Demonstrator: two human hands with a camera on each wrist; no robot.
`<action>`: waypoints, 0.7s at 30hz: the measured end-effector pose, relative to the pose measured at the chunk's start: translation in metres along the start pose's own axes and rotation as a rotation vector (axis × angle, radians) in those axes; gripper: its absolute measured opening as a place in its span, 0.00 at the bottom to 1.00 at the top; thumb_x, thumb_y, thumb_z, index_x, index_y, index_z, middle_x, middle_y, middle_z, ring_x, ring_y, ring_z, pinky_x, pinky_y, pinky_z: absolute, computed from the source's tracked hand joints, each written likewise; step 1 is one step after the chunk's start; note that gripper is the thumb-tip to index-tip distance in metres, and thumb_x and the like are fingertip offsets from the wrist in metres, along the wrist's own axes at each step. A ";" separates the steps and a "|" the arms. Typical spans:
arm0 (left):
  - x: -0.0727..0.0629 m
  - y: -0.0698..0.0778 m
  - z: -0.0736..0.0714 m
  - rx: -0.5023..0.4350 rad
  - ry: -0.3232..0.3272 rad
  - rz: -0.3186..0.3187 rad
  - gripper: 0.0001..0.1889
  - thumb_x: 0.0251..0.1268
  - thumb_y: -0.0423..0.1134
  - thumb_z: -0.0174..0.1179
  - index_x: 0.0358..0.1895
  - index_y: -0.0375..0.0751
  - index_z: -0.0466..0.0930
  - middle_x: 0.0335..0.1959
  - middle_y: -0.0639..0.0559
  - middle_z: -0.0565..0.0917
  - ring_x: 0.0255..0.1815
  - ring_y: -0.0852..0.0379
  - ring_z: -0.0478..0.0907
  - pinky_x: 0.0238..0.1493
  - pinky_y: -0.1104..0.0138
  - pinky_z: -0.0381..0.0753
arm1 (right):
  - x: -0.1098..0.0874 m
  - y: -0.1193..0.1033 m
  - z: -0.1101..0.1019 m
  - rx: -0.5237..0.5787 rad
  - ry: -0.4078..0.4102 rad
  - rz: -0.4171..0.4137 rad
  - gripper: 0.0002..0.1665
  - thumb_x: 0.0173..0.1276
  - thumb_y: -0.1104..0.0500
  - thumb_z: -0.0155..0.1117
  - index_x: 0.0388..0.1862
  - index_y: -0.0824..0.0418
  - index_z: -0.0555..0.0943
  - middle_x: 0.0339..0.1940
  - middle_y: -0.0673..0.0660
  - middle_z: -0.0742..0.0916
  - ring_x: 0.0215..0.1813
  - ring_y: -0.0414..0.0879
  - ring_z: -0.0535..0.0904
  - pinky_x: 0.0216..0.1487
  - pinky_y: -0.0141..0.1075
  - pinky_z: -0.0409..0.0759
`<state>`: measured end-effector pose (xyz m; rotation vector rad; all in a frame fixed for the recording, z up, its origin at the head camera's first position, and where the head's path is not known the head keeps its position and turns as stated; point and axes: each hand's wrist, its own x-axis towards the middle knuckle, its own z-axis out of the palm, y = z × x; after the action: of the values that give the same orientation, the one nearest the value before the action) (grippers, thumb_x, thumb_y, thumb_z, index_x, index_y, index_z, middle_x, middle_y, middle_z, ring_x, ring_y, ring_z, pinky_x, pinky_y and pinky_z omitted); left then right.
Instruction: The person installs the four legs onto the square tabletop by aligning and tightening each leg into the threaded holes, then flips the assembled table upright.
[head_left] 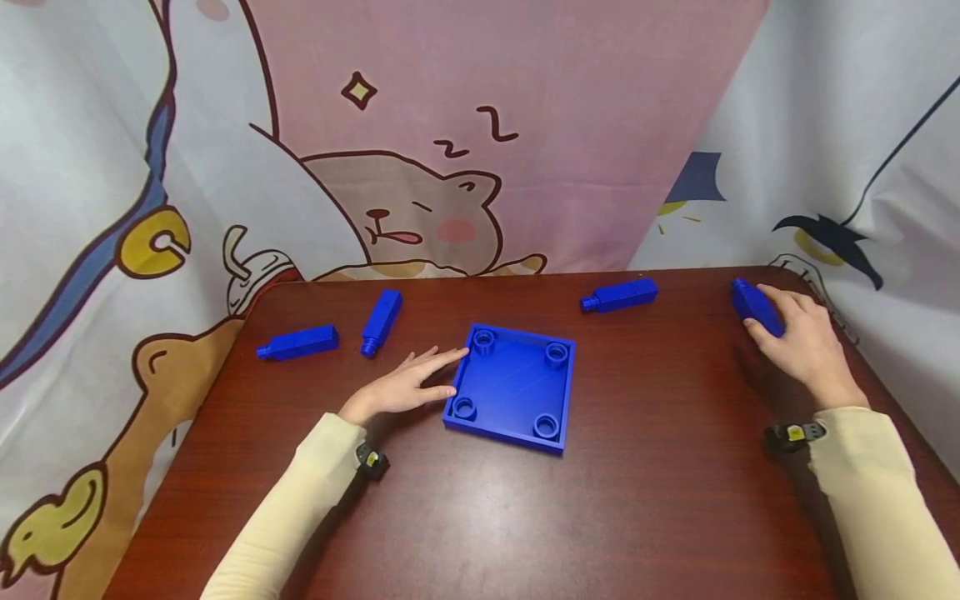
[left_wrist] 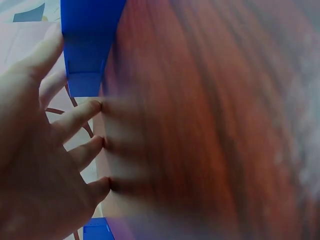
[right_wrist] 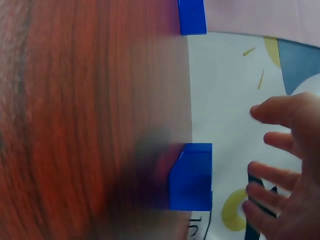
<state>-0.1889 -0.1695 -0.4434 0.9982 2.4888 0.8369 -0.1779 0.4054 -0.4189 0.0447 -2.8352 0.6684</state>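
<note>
A blue square plate (head_left: 513,383) with a raised rim and a round socket at each corner lies on the table. My left hand (head_left: 405,386) is at its left edge, fingers stretched out and fingertips right at the rim. In the left wrist view, the plate's side (left_wrist: 85,55) shows beyond the thumb and index finger. At the far right, my right hand (head_left: 806,337) reaches over a blue square leg with a threaded end (head_left: 757,308). The right wrist view shows the fingers (right_wrist: 280,172) spread and apart from that leg, with nothing between them.
Another blue threaded leg (head_left: 618,296) lies near the back edge, right of the plate. Two more, an upper leg (head_left: 381,321) and a far-left leg (head_left: 298,342), lie left of it. A printed cloth (head_left: 562,167) hangs right behind the brown table (head_left: 660,500).
</note>
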 end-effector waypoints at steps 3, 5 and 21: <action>0.000 0.001 0.001 0.004 0.011 -0.013 0.33 0.72 0.50 0.54 0.76 0.48 0.55 0.75 0.44 0.58 0.74 0.34 0.43 0.66 0.36 0.37 | -0.001 0.010 0.002 0.017 -0.014 0.021 0.39 0.70 0.56 0.57 0.74 0.67 0.56 0.64 0.81 0.63 0.63 0.79 0.54 0.59 0.71 0.51; 0.000 0.002 0.002 0.005 0.017 -0.020 0.33 0.72 0.50 0.54 0.76 0.48 0.55 0.74 0.45 0.59 0.74 0.34 0.44 0.66 0.35 0.37 | -0.002 0.016 0.003 0.025 -0.018 0.039 0.39 0.70 0.57 0.57 0.74 0.70 0.55 0.62 0.83 0.64 0.62 0.79 0.55 0.58 0.70 0.52; -0.003 0.014 0.014 0.089 0.086 -0.075 0.34 0.70 0.51 0.57 0.75 0.47 0.58 0.72 0.39 0.62 0.72 0.31 0.49 0.64 0.33 0.43 | -0.007 0.032 0.011 0.085 -0.088 0.288 0.41 0.69 0.53 0.61 0.69 0.77 0.56 0.56 0.83 0.69 0.55 0.76 0.66 0.53 0.67 0.62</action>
<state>-0.1724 -0.1576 -0.4452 0.9091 2.6393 0.7666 -0.1759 0.4291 -0.4444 -0.3346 -2.9244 0.8648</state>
